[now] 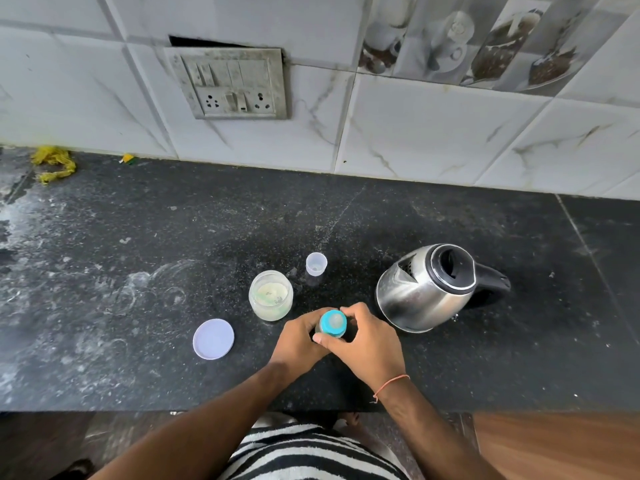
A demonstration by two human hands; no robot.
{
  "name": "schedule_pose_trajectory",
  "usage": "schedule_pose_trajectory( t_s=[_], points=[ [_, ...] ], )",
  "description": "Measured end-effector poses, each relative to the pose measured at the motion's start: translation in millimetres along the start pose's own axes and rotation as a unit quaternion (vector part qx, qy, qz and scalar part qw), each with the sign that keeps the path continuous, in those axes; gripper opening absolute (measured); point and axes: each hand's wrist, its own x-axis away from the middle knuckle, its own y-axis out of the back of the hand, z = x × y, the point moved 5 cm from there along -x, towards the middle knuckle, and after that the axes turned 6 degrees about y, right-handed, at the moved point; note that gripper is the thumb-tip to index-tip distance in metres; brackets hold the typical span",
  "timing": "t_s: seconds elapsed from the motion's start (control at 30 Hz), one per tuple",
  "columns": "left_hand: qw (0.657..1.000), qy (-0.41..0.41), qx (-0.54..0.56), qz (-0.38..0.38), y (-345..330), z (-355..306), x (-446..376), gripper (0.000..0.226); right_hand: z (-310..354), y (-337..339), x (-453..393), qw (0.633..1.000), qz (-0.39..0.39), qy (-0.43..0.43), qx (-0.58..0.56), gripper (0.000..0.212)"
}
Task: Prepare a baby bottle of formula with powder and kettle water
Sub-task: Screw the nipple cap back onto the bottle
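Note:
A baby bottle (333,323) with a blue collar and clear teat stands upright on the black counter, seen from above. My left hand (300,337) wraps its body from the left. My right hand (363,337) grips the blue collar from the right, thumb at the front. To the left of the bottle, an open jar of pale formula powder (270,294) stands; its white lid (213,339) lies flat further left. A small clear cap (316,264) stands behind the jar. At the right sits a steel kettle (426,289), lid open, black handle pointing right.
The black stone counter (173,237) has white smears and powder at the left. A tiled wall with a switch and socket panel (235,84) rises behind. Yellow scraps (53,164) lie at the back left. The counter's front edge runs just below my wrists.

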Motion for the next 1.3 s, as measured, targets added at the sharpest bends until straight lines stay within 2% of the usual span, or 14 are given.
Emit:
schedule_pose_trajectory(
  t_s=[0.1,0.17,0.23,0.33,0.5,0.8,0.9,0.97,1.07,1.3],
  points=[
    [1.0,-0.001,0.007,0.001,-0.8,-0.2,-0.3,0.055,2.5,3.6,-1.1,0.996,0.05,0.048,-0.05,0.091],
    [1.0,0.005,0.012,-0.004,-1.1,0.3,0.1,0.055,4.3,7.6,-2.4,0.99,0.067,0.12,-0.033,0.081],
    [1.0,0.006,0.006,-0.011,-1.4,1.1,0.5,0.056,4.6,10.9,-3.4,0.987,0.06,0.151,-0.007,0.066],
    [1.0,-0.005,-0.018,0.005,0.1,-0.4,1.0,0.064,4.2,14.1,-5.7,0.989,0.041,0.143,0.003,0.055],
    [0.995,-0.03,-0.088,0.036,9.9,1.6,-0.4,0.069,5.1,14.7,-9.0,0.991,0.042,0.127,0.01,0.053],
    [0.987,-0.02,-0.156,-0.041,0.5,-12.8,-8.7,0.061,5.8,12.5,-7.2,0.994,0.044,0.101,0.003,0.055],
    [0.992,-0.038,-0.124,0.003,0.3,-11.2,-11.6,0.068,6.3,13.2,-8.4,0.993,0.062,0.105,-0.001,0.062],
    [0.991,-0.057,-0.108,0.05,4.1,-8.7,-12.1,0.063,5.8,14.4,-9.6,0.991,0.071,0.112,-0.001,0.057],
    [0.989,-0.05,-0.11,0.079,9.4,-4.5,-11.7,0.052,5.8,14.1,-10.4,0.991,0.074,0.111,-0.001,0.054],
    [0.993,-0.006,-0.114,0.003,7.5,-8.2,-12.6,0.052,4.9,11.3,-4.8,0.995,0.013,0.095,-0.005,0.053]
  ],
)
